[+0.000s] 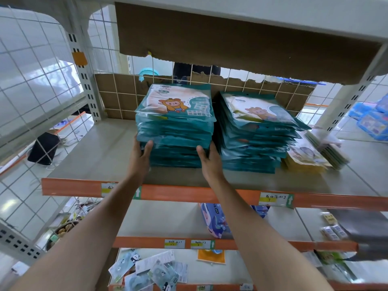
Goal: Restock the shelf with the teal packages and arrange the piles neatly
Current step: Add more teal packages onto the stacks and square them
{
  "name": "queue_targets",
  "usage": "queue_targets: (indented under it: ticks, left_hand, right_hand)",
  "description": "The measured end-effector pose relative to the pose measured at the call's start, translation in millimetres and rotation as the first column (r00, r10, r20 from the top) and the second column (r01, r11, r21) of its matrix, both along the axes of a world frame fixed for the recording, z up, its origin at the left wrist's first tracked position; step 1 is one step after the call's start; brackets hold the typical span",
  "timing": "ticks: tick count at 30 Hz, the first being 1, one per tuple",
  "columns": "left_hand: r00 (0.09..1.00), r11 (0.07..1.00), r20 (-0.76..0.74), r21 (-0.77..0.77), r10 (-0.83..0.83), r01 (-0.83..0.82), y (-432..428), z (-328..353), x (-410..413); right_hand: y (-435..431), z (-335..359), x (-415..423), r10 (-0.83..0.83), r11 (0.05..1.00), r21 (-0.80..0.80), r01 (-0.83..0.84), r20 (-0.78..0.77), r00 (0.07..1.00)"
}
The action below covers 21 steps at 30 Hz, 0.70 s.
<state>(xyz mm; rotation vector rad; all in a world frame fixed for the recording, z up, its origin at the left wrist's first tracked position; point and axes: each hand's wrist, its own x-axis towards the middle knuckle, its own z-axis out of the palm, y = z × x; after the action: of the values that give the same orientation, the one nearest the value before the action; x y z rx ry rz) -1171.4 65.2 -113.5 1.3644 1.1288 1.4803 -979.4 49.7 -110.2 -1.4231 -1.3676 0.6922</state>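
Two tall piles of teal packages stand side by side on the grey shelf [100,152]. The left pile [175,127] has a cartoon figure on its top package. My left hand [140,158] presses against that pile's lower left side, thumb on the front edge. On the lower right side my right hand [210,162] does the same, its fingers hidden in the gap between the piles. The right pile [256,139] leans and fans out toward the right, its packages unevenly stacked.
A short yellow pile [306,158] and some pale packs [329,148] lie right of the teal piles. Torn cardboard [117,95] lines the wire back. An orange price rail [71,186] edges the shelf. Lower shelves hold scattered packets [147,269].
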Motion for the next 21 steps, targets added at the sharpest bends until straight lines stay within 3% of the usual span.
queue_targets:
  ticks: [11, 18, 21]
  left_hand:
    - [0.994, 0.998, -0.092, -0.003, 0.067, -0.067, -3, 2, 4]
    - [0.989, 0.989, 0.024, 0.015, 0.146, -0.146, -7, 6, -1]
    - [0.963, 0.969, -0.109, 0.036, 0.245, -0.243, -16, 2, 0]
  right_hand:
    - [-3, 2, 0, 0.009, 1.000, -0.004, -0.009, -0.015, 1.000]
    - [-6, 7, 10, 0.041, 0.999, -0.018, -0.043, -0.100, 0.994]
    - [-8, 3, 20, 0.075, 0.996, -0.044, -0.078, -0.065, 0.995]
